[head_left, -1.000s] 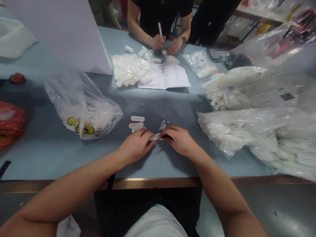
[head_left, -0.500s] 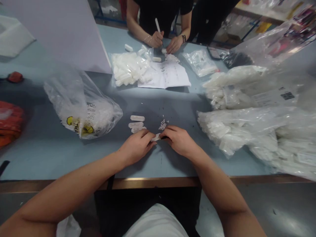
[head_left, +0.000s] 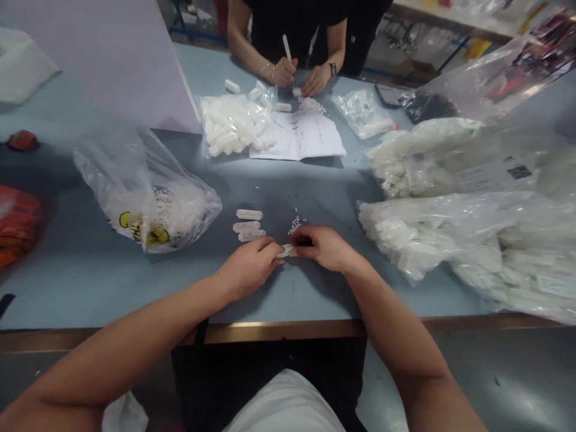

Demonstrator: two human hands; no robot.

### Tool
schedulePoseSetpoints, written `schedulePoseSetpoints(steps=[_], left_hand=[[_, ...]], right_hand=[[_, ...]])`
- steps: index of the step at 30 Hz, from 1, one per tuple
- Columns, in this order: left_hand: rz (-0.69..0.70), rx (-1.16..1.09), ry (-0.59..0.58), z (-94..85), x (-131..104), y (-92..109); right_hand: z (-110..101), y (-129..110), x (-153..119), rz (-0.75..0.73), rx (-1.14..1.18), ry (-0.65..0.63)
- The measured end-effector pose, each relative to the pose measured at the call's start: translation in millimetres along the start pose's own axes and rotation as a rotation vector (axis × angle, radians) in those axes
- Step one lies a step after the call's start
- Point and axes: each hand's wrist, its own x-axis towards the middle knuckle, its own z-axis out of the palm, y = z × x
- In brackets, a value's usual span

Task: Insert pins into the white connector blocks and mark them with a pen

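Where the white piece (head_left: 285, 251) is pointing: sideways
Left hand (head_left: 251, 267): pinching left end
Right hand (head_left: 327, 250): pinching right end

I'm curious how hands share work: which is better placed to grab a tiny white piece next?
Probably the right hand, close beside the tiny white pieces; the left hand, farther off, grips a white strip.

Narrow white piece (head_left: 286, 251) was pinched slantwise between the hands (head_left: 252, 267), both ends partly covered. Tiny white bits (head_left: 294, 225) lay in a loose heap just beyond it, a few strays nearby.
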Motion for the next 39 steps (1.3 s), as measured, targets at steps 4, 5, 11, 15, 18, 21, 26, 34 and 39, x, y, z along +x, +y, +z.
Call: schedulePoseSetpoints(steps=[4, 5, 11, 15, 18, 21, 26, 34, 39], left_hand=[[-0.027, -0.012, -0.004, -1.7, 1.2, 0.0], [-0.036, -0.015, 0.0, -2.2, 1.7, -0.1], [-0.093, -0.074, 0.011, -3.5, 4.7, -1.5], [-0.1, -0.073, 0.001, -3.4, 4.4, -1.1], [-0.094, -0.061, 0.003, -3.7, 4.2, -0.6], [-0.085, -0.064, 0.014, -4.2, 4.4, -0.3], [-0.13, -0.092, -0.003, -5.7, 5.1, 0.8], [-0.19, -0.1, -0.037, -9.6, 6.5, 2.0], [-0.144, -0.096, 0.004, -6.3, 3.9, 1.8]], right_hand=[[0.1, -1.4, 0.6, 0.02, 0.004, 0.017], [0.1, -1.1, 0.6, 0.023, 0.015, 0.019], [-0.8, 6.1, 1.0, -0.01, 0.078, -0.026], [-0.6, 7.9, 1.3, -0.006, 0.073, -0.021], [-0.1, 5.5, 0.1, -0.015, 0.084, 0.008], [-0.1, 1.8, -2.3, -0.048, 0.1, 0.042], [-0.5, -1.6, -5.5, -0.109, -0.074, 0.088], [-2.7, -3.3, -9.5, -0.184, -0.151, 0.163], [-0.6, -5.4, -11.0, -0.225, -0.151, 0.149]])
